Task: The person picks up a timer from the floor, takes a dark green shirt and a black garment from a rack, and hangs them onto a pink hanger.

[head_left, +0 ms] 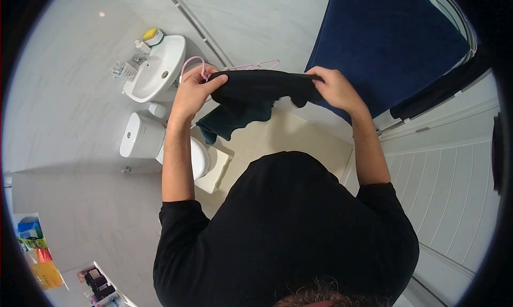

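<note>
A black garment (262, 85) is stretched sideways between my two hands, its upper edge nearly straight. My left hand (193, 90) is closed on its left end, thumb on top. The curved hook of a pink hanger (193, 59) rises at those same fingers, and more of its pink frame shows behind the cloth. At the other end, my right hand (337, 89) pinches the garment's edge between thumb and fingers. Below and behind it hangs a dark green cloth (235, 119), its upper part hidden by the black fabric.
A white sink (175, 50) with a soap bottle is at upper left, above a toilet (140, 136). A white stool (215, 170) stands by the toilet. A large navy towel (390, 45) hangs at right, near a white door (443, 173). Shelves (99, 267) with small items sit lower left.
</note>
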Available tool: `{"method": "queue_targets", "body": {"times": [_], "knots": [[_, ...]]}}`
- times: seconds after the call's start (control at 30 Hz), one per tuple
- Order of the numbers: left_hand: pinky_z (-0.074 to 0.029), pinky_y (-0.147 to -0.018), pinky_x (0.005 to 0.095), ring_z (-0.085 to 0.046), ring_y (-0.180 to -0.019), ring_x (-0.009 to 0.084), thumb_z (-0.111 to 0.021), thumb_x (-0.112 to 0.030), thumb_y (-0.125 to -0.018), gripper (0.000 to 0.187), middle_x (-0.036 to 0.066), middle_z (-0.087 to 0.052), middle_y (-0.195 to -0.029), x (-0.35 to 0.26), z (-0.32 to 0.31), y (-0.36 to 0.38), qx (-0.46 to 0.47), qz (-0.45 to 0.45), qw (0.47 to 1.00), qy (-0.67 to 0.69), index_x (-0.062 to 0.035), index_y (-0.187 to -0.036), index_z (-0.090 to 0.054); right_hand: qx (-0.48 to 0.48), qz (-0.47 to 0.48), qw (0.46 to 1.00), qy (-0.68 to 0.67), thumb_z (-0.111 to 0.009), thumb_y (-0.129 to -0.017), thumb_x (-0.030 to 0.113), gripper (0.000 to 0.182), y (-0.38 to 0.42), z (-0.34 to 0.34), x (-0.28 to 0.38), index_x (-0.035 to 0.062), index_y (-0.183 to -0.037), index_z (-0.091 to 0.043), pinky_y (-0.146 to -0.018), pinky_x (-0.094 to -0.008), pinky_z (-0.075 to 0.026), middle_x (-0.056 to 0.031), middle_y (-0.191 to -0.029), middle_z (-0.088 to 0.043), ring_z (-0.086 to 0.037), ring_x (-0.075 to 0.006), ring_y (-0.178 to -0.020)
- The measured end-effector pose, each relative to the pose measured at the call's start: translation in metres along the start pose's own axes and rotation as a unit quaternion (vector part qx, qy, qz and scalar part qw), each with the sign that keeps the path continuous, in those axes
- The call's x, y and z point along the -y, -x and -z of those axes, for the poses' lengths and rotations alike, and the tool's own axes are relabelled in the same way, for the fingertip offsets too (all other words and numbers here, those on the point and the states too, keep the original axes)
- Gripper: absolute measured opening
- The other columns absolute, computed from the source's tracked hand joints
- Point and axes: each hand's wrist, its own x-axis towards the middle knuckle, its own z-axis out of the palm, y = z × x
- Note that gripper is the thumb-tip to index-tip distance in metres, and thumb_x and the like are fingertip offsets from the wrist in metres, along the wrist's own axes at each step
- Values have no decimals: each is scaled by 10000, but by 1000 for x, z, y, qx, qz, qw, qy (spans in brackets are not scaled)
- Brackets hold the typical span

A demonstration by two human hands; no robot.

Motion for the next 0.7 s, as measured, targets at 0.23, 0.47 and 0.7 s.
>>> {"method": "queue_targets", "body": {"times": [0.23,0.47,0.7], "knots": [[-408,-678,233,-524,-737,51,-815,-170,-854,166,-55,-610,-786,-2,17,-3,-32,19,999,-5,-50,-869,-702,-33,27,995,-91,-634,-940,8,168,0,40,-3,-19,-1089,-704,-757,-283,-519,-43,-900,-709,-624,-114,-806],[-342,-615,201,-495,-702,27,-818,-203,-875,181,-67,-612,-785,1,20,-7,-12,14,1000,10,-82,-917,-691,-46,-34,907,-417,-657,-986,229,280,5,42,9,-21,-1110,-680,-846,-287,-537,-81,-1024,-728,-677,-140,-909],[-394,-678,232,-511,-746,47,-817,-213,-866,210,-54,-608,-800,7,17,-12,-24,6,999,-34,-64,-938,-687,-23,-66,856,-512,-608,-1023,259,314,17,46,27,-16,-1171,-636,-909,-328,-544,-108,-1102,-715,-691,-182,-992]]}}
